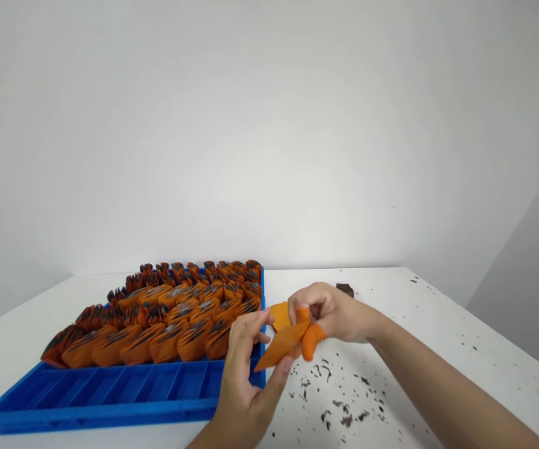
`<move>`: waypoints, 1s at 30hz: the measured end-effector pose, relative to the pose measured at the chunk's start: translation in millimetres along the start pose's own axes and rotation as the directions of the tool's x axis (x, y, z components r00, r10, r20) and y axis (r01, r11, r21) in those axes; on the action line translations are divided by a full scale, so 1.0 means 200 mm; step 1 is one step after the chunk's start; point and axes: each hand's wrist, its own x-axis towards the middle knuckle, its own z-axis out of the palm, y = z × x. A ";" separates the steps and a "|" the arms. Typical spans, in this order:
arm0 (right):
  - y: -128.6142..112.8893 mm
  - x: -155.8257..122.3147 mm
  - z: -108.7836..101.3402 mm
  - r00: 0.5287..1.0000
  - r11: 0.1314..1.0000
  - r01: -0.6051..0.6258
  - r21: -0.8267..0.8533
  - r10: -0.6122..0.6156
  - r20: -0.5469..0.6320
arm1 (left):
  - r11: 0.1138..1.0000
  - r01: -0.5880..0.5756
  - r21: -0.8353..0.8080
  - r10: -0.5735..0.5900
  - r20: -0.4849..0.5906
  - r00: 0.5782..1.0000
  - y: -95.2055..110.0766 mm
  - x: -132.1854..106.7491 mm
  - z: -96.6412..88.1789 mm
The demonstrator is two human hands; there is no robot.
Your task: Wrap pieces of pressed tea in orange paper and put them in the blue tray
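Note:
My right hand, with orange finger cots on its thumb and a finger, pinches one end of a folded orange paper piece. The paper slants down to the left, into the gap between the thumb and fingers of my left hand. That hand is spread, its thumb tip at the paper's lower edge; whether it presses there is hard to see. Behind the hands lies a yellow-orange paper stack, partly hidden. To the left is a blue compartment tray holding rows of orange paper bundles with dark edges.
Dark flakes are scattered on the white table. A small dark brown block sits near the back, beyond my right hand. The tray's front row of compartments holds no bundles. A white wall rises behind the table.

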 end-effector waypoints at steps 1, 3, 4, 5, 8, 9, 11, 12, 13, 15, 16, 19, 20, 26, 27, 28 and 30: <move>0.03 0.02 0.03 0.998 0.999 0.000 0.054 -0.003 0.056 | 0.997 -0.060 -0.041 0.060 0.007 0.998 0.01 0.00 -0.01; 0.08 0.05 0.07 0.990 0.996 -0.012 0.088 -0.001 0.139 | 0.978 -0.184 -0.094 0.185 0.007 0.983 0.02 0.02 -0.03; 0.09 0.06 0.08 0.987 0.998 0.000 0.067 -0.011 0.160 | 0.967 -0.232 -0.109 0.234 0.005 0.972 0.03 0.02 -0.04; 0.09 0.07 0.08 0.985 0.999 0.024 0.023 -0.028 0.170 | 0.957 -0.265 -0.120 0.268 0.007 0.963 0.04 0.03 -0.05; 0.05 0.08 0.08 0.980 0.980 0.132 -0.147 -0.107 0.166 | 0.947 -0.286 -0.143 0.295 0.039 0.955 0.04 0.05 -0.06; 0.04 0.07 0.08 0.978 0.969 0.153 -0.193 -0.120 0.170 | 0.950 -0.277 -0.144 0.288 0.065 0.955 0.05 0.06 -0.06; 0.01 0.07 0.07 0.977 0.952 0.157 -0.263 -0.110 0.185 | 0.948 -0.287 -0.139 0.302 0.110 0.947 0.05 0.07 -0.06; 0.00 0.06 0.07 0.978 0.945 0.141 -0.296 -0.087 0.189 | 0.945 -0.299 -0.136 0.316 0.130 0.940 0.05 0.07 -0.06; -0.01 0.06 0.07 0.979 0.936 0.118 -0.333 -0.055 0.194 | 0.940 -0.314 -0.133 0.332 0.146 0.932 0.05 0.07 -0.06; -0.04 0.04 0.06 0.980 0.906 0.061 -0.418 0.025 0.196 | 0.935 -0.329 -0.133 0.348 0.159 0.924 0.05 0.07 -0.05; -0.06 0.03 0.05 0.979 0.886 0.025 -0.462 0.071 0.190 | 0.936 -0.327 -0.132 0.345 0.156 0.926 0.05 0.07 -0.05; -0.13 -0.03 -0.04 0.978 0.773 -0.117 -0.623 0.200 0.064 | 0.946 -0.300 -0.123 0.316 0.144 0.938 0.01 0.05 -0.03; -0.16 -0.06 -0.09 0.977 0.692 -0.182 -0.699 0.209 -0.048 | 0.948 -0.295 -0.119 0.310 0.145 0.940 -0.01 0.04 -0.02; -0.14 -0.26 -0.48 0.733 0.143 -0.667 -0.731 0.301 -0.610 | 0.943 -0.321 -0.086 0.331 0.156 0.930 -0.05 0.04 0.00; -0.11 -0.28 -0.53 0.711 0.120 -0.688 -0.715 0.309 -0.632 | 0.945 -0.316 -0.082 0.325 0.166 0.931 -0.04 0.04 0.00; -0.07 -0.30 -0.57 0.696 0.102 -0.701 -0.706 0.314 -0.646 | 0.948 -0.305 -0.086 0.316 0.179 0.932 -0.03 0.04 0.00; 0.00 -0.31 -0.62 0.678 0.064 -0.714 -0.697 0.311 -0.666 | 0.954 -0.273 -0.122 0.294 0.222 0.929 -0.01 0.05 0.00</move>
